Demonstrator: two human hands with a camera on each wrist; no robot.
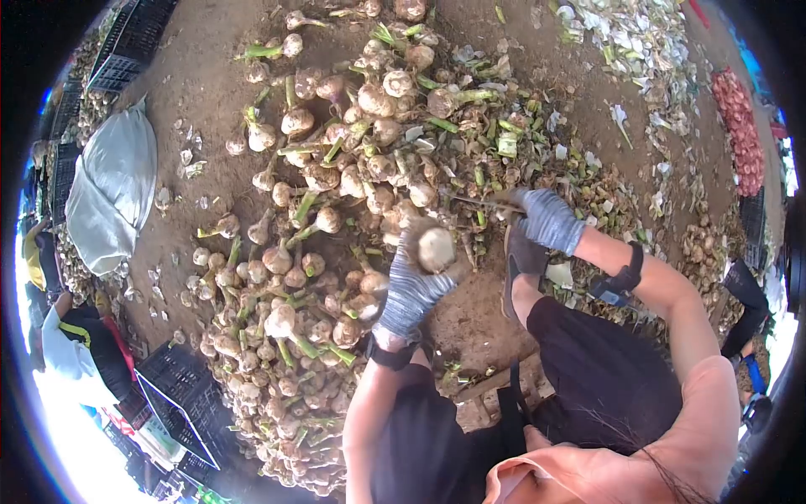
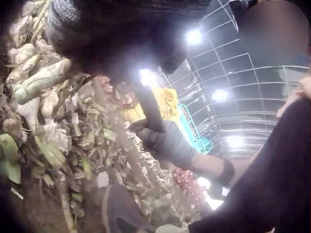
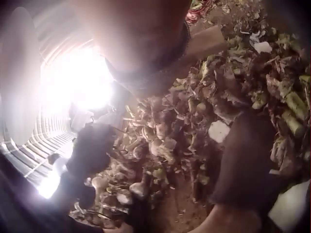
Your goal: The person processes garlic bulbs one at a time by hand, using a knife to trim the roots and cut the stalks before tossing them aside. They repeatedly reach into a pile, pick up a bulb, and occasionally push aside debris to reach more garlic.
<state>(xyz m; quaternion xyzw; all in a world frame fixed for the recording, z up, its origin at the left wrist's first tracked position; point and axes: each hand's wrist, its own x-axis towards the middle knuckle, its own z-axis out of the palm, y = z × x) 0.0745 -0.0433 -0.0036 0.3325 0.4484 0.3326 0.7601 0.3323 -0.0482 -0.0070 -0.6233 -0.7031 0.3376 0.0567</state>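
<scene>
In a grey knit glove, my left hand (image 1: 411, 290) holds a pale, round garlic bulb (image 1: 437, 250) with the fingers curled round its side. My gloved right hand (image 1: 547, 220) grips a knife (image 1: 483, 202), its thin dark blade pointing left above the trimmings. The left wrist view shows the same right hand (image 2: 167, 143) closed round the knife (image 2: 149, 104), while the left glove (image 2: 126, 29) looms dark at the top. Loose garlic bulbs (image 1: 323, 176) with cut green stalks lie just beyond the left hand. The right wrist view does not show the knife.
A large heap of garlic (image 1: 285, 403) lies at the left. Cut stalks and skins (image 1: 588, 181) cover the ground at right. Black crates (image 1: 180, 395), a white sack (image 1: 113, 189) and red net bags (image 1: 739, 130) stand around. A shoe (image 1: 525, 252) is close below the right hand.
</scene>
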